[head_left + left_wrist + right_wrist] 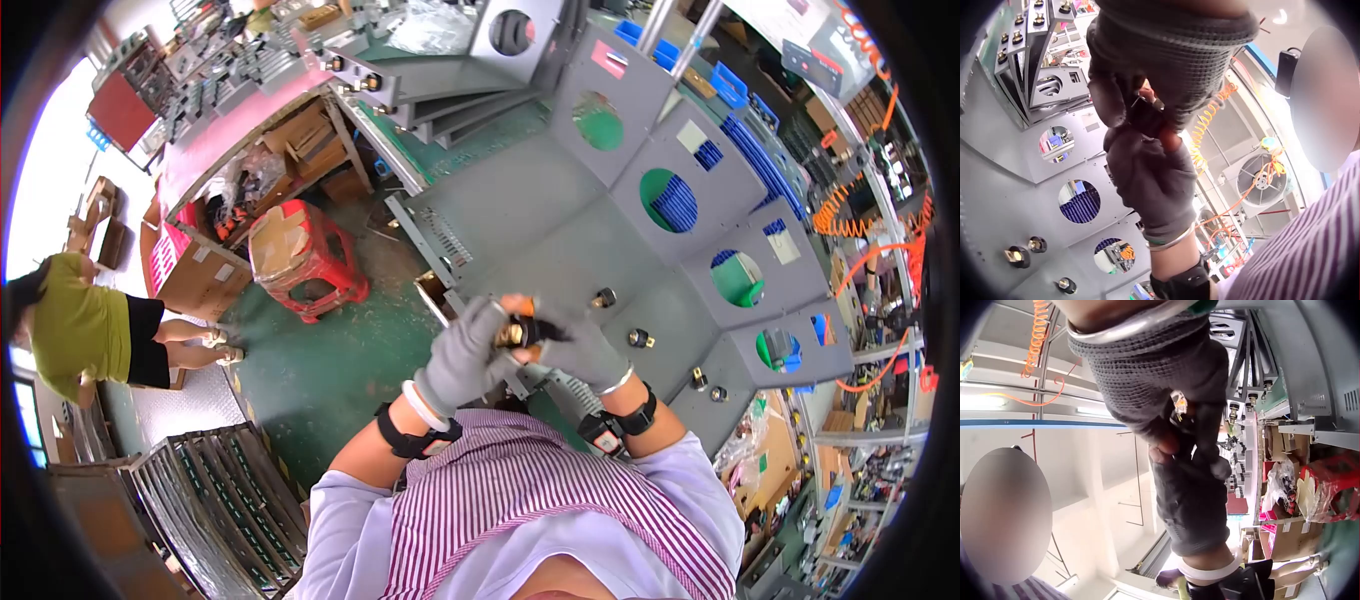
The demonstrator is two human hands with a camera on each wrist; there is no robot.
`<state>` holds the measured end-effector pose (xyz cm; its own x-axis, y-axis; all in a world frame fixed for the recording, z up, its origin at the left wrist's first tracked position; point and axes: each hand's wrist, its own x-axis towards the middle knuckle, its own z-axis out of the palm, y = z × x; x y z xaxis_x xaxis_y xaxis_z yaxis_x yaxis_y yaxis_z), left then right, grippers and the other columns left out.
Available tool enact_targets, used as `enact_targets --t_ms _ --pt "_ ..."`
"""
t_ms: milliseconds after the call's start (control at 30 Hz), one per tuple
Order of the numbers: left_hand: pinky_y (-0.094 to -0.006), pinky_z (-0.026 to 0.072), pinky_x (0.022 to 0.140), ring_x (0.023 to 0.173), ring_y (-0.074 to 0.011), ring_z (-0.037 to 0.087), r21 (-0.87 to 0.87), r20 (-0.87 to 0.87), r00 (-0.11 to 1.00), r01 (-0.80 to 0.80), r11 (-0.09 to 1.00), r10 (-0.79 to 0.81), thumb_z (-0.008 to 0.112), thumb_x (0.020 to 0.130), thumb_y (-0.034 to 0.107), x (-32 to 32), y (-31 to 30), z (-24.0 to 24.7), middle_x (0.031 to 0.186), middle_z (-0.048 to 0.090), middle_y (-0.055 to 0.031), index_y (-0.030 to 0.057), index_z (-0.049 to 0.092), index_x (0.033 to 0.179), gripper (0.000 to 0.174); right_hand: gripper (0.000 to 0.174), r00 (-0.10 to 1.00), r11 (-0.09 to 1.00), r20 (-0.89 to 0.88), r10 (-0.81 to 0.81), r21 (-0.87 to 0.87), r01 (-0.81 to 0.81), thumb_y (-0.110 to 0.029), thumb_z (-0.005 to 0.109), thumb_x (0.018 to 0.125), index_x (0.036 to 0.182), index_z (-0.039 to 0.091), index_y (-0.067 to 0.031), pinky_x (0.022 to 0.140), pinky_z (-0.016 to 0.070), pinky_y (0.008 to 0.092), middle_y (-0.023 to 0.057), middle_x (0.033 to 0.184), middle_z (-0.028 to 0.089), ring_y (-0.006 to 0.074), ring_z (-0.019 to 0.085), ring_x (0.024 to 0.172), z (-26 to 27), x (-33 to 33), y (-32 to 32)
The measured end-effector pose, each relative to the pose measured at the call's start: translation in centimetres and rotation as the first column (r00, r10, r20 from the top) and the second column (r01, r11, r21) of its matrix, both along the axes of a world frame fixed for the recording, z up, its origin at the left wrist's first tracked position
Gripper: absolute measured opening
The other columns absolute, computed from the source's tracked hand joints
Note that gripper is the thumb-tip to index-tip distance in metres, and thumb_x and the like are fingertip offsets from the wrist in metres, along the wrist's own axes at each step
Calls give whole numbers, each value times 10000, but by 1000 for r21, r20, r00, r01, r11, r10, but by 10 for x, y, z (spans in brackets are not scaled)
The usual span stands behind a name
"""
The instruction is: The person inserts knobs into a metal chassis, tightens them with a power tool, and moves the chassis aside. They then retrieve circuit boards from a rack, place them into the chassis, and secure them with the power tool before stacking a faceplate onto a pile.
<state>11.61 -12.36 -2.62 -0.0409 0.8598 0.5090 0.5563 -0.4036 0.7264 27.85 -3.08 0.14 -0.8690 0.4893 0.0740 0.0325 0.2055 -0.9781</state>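
Observation:
In the head view, my gloved left hand (462, 352) and gloved right hand (585, 350) meet in front of the apron. Bare fingertips show through the grey gloves. Between them is a small round black fitting with a brass-coloured part (514, 336), which the left hand grips and the right fingers pinch from the other side. Both wrist views show the fingers closed around this dark piece, hiding most of it. Beneath the hands lies a large grey sheet-metal panel (520, 220) with round cutouts. Similar loose fittings (640, 338) sit on it to the right.
Stacked grey panels (465, 85) with fittings attached lean at the back. A red stool (305, 255) stands left on the green floor, and a person in a yellow-green shirt (85, 325) is further left. Orange coiled hoses (840, 210) hang at the right. A metal rack (215, 505) stands lower left.

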Motion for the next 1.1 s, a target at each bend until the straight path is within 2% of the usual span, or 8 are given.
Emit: enact_targets --t_ms 233,367,467,633,733,833,933,1100 --pt "-338 477 545 631 -281 606 -10 -188 979 -78 997 74 734 660 400 2 -14 -12 825 602 -97 78 536 1083 567 430 999 589 28 18 -808 12 -112 634 745 1125 473 13 792 444 254 81 1010 540 161 539 908 -42 3 -5" --pt "-334 475 550 621 -282 609 -41 -72 972 -227 973 224 718 695 362 4 -9 -27 740 597 -95 70 566 1002 451 299 975 599 50 -214 -782 172 -206 546 844 1029 506 24 629 466 243 59 891 566 133 550 760 -45 -14 -10" --pt "-313 477 591 665 -283 615 -102 138 946 -281 954 293 658 782 286 10 -7 -27 783 606 -109 59 527 1011 348 235 893 891 80 -443 -74 449 -238 513 860 905 514 -7 552 418 289 71 732 549 141 513 670 -52 -32 -16" --pt "-210 368 461 532 -66 455 -332 788 523 -85 939 326 471 906 341 31 -7 -31 693 503 21 44 497 1003 313 175 865 584 -202 -459 665 465 -175 577 799 854 477 -43 642 413 387 122 749 510 288 507 678 -48 -60 -17" --pt "-174 398 572 660 -65 491 -417 838 445 149 896 316 313 966 327 19 -19 -33 816 544 3 45 497 1079 355 220 909 541 -283 -306 734 410 -168 607 778 918 485 -49 675 417 401 130 838 514 323 508 737 -35 -68 -20" --pt "-197 282 349 366 -91 374 -315 946 30 339 887 324 326 920 516 17 -20 -30 539 459 -16 100 504 883 454 273 930 680 -241 -278 634 368 -140 608 767 1004 519 -37 666 435 371 126 819 524 268 531 743 -39 -56 -7" --pt "-201 208 303 330 -72 303 -405 914 136 238 883 382 355 868 600 10 -20 -39 499 403 5 123 490 801 500 310 865 848 63 -497 249 469 -140 592 778 1070 555 -43 625 445 312 98 774 556 184 545 687 -95 -29 23" --pt "-218 255 318 357 -79 353 -518 844 231 116 848 484 379 920 464 27 -11 -25 526 451 -14 99 494 792 403 294 948 857 62 -313 448 254 -229 588 804 1039 564 -55 614 453 347 90 743 573 247 560 647 -47 -25 -11"
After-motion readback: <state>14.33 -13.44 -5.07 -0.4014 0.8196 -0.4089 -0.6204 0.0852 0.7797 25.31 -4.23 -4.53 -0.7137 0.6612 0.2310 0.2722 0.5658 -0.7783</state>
